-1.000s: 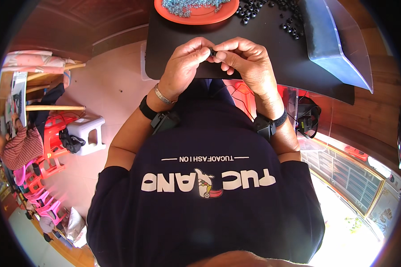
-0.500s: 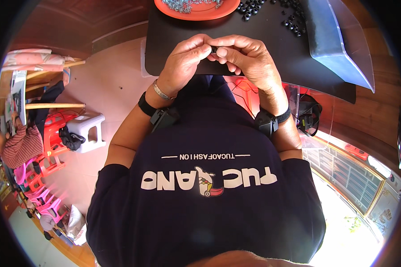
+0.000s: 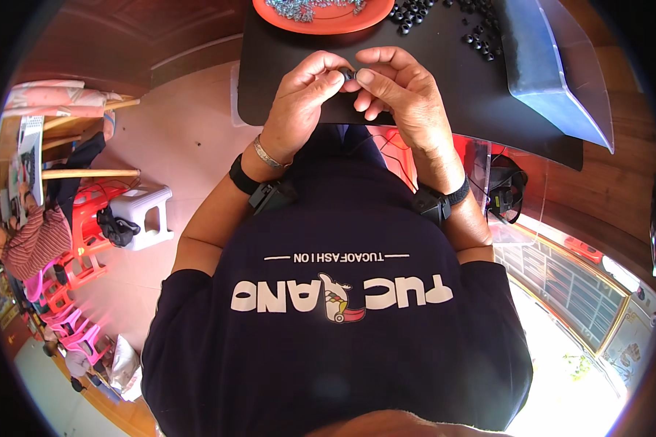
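Head view, the only one: a small black piece (image 3: 348,74) is held up over the near edge of the black tabletop (image 3: 481,102), between the two hands. It is pinched by the left hand (image 3: 306,91), thumb against forefinger, grip narrow. By the right hand (image 3: 412,91) the piece is met at its right side with the thumb tip; forefinger raised clear, hand partly spread. Whether any weight is borne by that thumb cannot be told.

Handling, as judged: very light, stiff, probably plastic; surface glossy, so slipping or rolling is likely if squeezed off-centre. Not thought fragile. Best taken by its outer sides, between thumb and forefinger pads, ends left free. Fine detail is hidden by the fingers.

Around: an orange-red plate (image 3: 381,18) with small silvery-blue bits (image 3: 313,9) is set beyond the hands; loose black pieces (image 3: 407,18) are scattered beside it to the right; a translucent bluish bin (image 3: 539,80) is placed at far right.
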The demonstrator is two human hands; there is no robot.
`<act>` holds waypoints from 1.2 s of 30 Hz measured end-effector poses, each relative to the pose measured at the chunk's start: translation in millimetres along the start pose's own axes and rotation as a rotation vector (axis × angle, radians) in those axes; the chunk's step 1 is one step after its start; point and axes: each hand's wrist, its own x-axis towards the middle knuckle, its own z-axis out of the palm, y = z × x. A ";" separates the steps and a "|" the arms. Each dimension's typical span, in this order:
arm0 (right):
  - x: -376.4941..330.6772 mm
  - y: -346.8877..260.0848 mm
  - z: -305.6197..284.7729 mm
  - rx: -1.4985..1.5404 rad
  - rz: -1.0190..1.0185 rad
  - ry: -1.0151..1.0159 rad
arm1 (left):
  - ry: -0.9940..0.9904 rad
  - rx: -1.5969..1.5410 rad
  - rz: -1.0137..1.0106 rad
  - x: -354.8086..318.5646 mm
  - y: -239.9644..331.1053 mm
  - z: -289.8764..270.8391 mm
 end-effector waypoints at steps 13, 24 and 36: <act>-0.2 12.7 -7.8 0.422 0.062 -0.064 | 0.090 0.437 0.217 0.9 11.6 7.4; -3.8 11.3 -7.3 0.469 0.037 -0.097 | -0.046 0.602 0.315 2.3 24.4 11.7; -7.7 7.3 -8.8 0.446 0.076 -0.128 | -0.089 0.905 0.441 3.8 36.8 18.7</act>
